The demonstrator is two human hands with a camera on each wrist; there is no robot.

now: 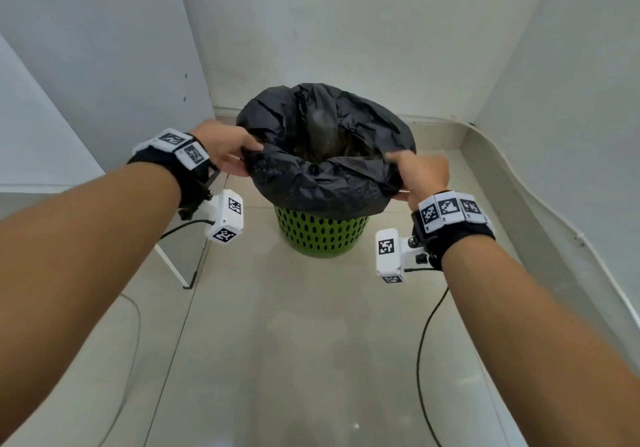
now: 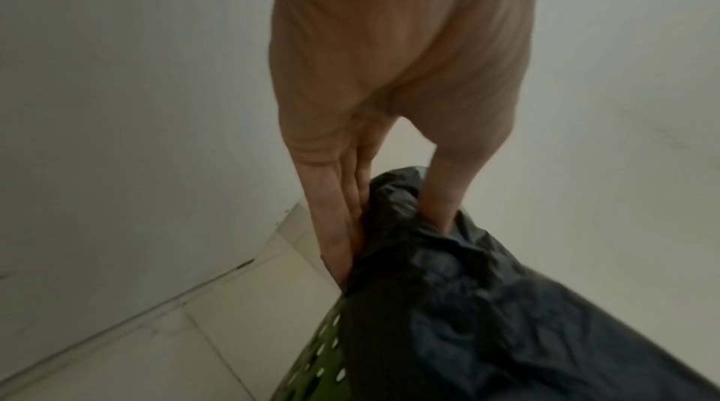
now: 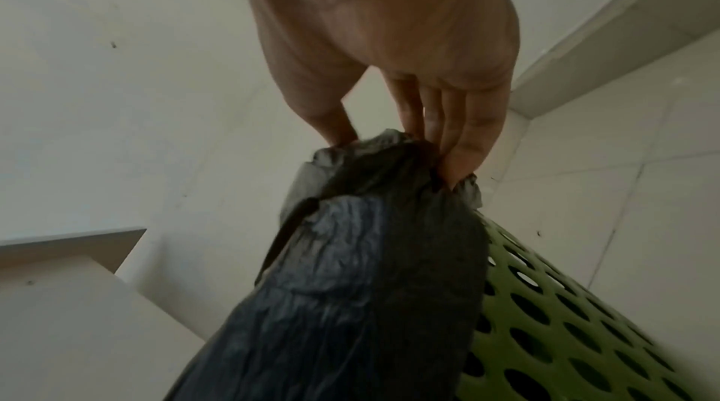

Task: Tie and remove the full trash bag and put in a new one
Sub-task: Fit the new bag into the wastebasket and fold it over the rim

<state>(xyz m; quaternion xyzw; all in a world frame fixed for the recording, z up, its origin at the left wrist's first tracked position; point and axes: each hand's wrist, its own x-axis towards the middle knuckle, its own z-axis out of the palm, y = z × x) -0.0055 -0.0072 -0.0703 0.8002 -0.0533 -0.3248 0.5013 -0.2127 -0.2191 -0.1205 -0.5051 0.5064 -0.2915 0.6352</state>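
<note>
Pinching the folded-over hem of the black trash bag (image 1: pixel 325 155) on both sides: left hand (image 1: pixel 221 150) at the left middle of the head view, thumb on top and fingers (image 2: pixel 335 217) under the plastic; right hand (image 1: pixel 420 178) at the right middle, thumb inside the hem and fingers (image 3: pixel 463 143) outside. Neither grip spread; each closed on a fold of plastic at the rim.

Bag sitting in the green perforated bin (image 1: pixel 320 233) at the centre of the head view, on the tiled floor (image 1: pixel 311 342) in a corner between pale walls. Mouth open, hem draped over the rim, dark contents just visible inside, too dim to name.

Step in hand, by judgement: freeing the hem from the rim, the very start of the task; no knot yet, bag not lifted. Next move probably calls for peeling both sides up and inward together, gathering the slack above the contents, leaving enough loose plastic for a knot, and pulling gently, since thin plastic could tear on the rim.

Count: two hands, one bag, one bin. No spare bag in view. One white-legged frame (image 1: pixel 173 263) at the lower left of the bin.
</note>
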